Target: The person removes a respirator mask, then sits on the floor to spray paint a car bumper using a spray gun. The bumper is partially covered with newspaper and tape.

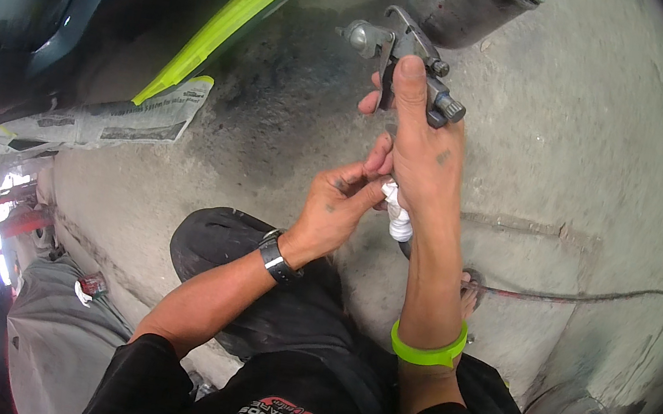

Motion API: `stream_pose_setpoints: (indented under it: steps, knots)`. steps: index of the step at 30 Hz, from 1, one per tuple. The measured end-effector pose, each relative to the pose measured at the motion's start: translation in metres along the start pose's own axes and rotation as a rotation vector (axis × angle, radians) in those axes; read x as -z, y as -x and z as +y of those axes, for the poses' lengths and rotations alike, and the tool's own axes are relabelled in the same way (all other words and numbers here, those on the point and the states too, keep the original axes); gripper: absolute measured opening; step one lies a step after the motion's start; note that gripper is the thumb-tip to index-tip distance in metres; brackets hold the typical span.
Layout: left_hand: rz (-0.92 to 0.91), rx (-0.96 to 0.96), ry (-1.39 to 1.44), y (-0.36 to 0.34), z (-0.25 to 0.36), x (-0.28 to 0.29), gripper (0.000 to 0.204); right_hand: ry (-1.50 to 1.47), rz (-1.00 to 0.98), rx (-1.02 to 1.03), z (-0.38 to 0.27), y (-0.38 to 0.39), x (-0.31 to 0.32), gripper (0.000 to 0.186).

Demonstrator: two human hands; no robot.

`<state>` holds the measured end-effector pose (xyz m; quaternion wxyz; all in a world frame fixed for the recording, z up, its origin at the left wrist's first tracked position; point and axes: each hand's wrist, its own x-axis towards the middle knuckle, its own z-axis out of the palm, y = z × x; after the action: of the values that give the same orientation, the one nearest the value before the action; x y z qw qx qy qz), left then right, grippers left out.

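Right hand (426,148) grips spray gun (412,46) above floor (579,158), best kept steady while left hand (333,209) fingers white wrap (399,215) below it (contact partly hidden; cannot tell if pinched).

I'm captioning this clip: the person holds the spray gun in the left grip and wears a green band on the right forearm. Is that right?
Not quite: the head view shows the spray gun in the right grip. The green band is on the right forearm.
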<state>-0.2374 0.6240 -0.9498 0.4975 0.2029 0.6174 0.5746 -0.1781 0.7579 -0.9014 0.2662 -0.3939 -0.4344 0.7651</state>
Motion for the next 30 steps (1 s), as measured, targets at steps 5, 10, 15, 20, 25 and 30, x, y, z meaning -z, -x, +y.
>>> stream_pose_setpoints:
  steps: [5, 10, 15, 20, 25, 30]
  knots:
    - [-0.042, -0.027, -0.059, -0.002, 0.000, 0.004, 0.019, 0.003, -0.012, 0.003, 0.001, -0.002, 0.000, 0.075]
    - [-0.024, 0.022, 0.003, -0.005, 0.000, -0.004, 0.025, 0.028, -0.006, 0.058, 0.004, -0.009, 0.004, 0.074]
    - [-0.242, -0.031, -0.850, -0.003, 0.008, -0.001, 0.029, 0.034, 0.055, 0.089, 0.001, -0.015, 0.011, 0.075]
    - [-0.634, -0.018, -1.290, 0.019, -0.021, 0.017, 0.034, 0.048, 0.032, 0.081, 0.001, -0.013, 0.011, 0.075]
    - [-0.665, 0.008, -1.303, 0.019, -0.024, 0.017, 0.037, 0.066, -0.047, 0.062, 0.006, -0.008, 0.004, 0.074]
    - [-0.623, -0.040, -1.264, 0.013, -0.018, 0.016, 0.040, 0.061, 0.008, 0.094, 0.005, -0.015, 0.007, 0.074]
